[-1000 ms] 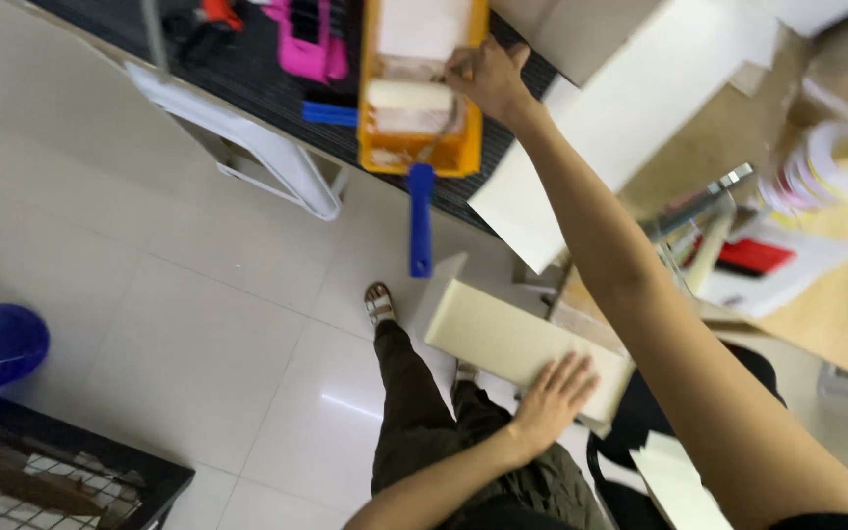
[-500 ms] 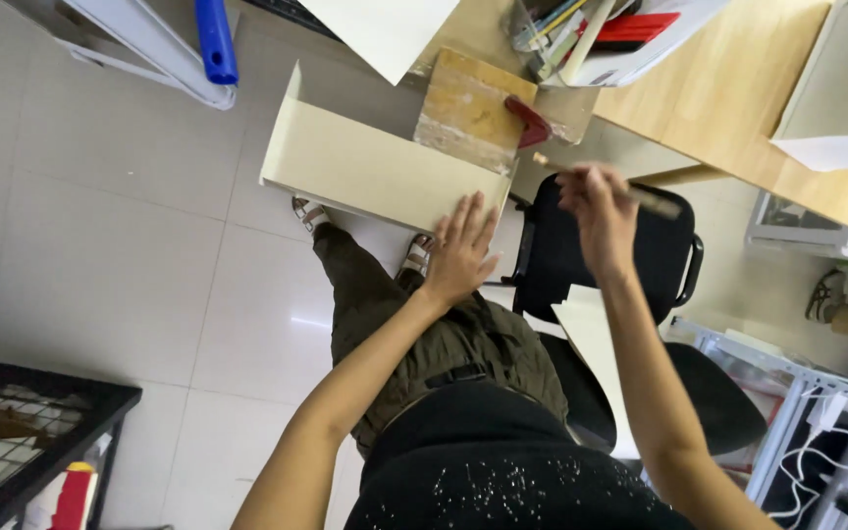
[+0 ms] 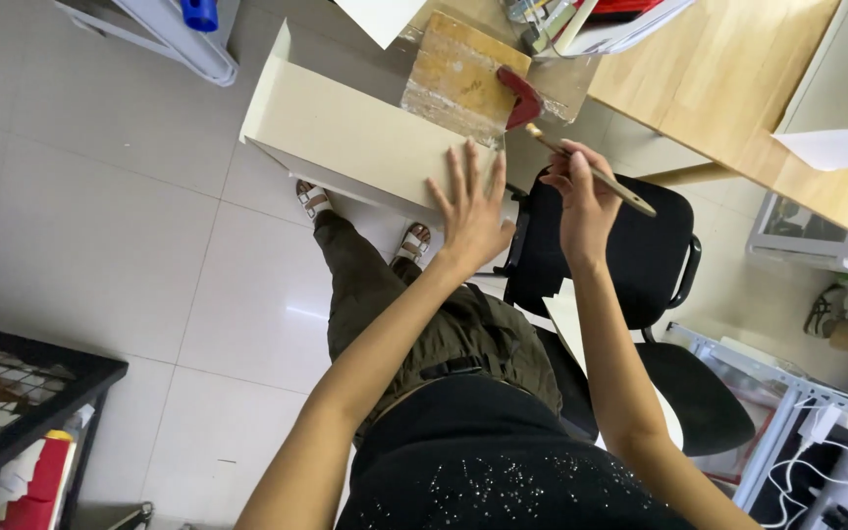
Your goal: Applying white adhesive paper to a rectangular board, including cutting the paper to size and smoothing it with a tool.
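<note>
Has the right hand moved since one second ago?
Yes. The right hand left the orange tray on the rack and came back toward the body; it now holds a brush beside the cream board.

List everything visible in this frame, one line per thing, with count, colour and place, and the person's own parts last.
panel: 1, cream, held on edge above the floor, centre top
wooden board: 1, brown with pale smears, behind the panel
brush: 1, pale wooden handle, red-stained head
office chair: 1, black, right of the legs
wooden table: 1, light brown, top right
wire rack: 1, black, bottom left
floor tiles: pale grey, left
sandals: 2, light, under the panel
left hand: flat on the panel
right hand: grips the brush
</note>
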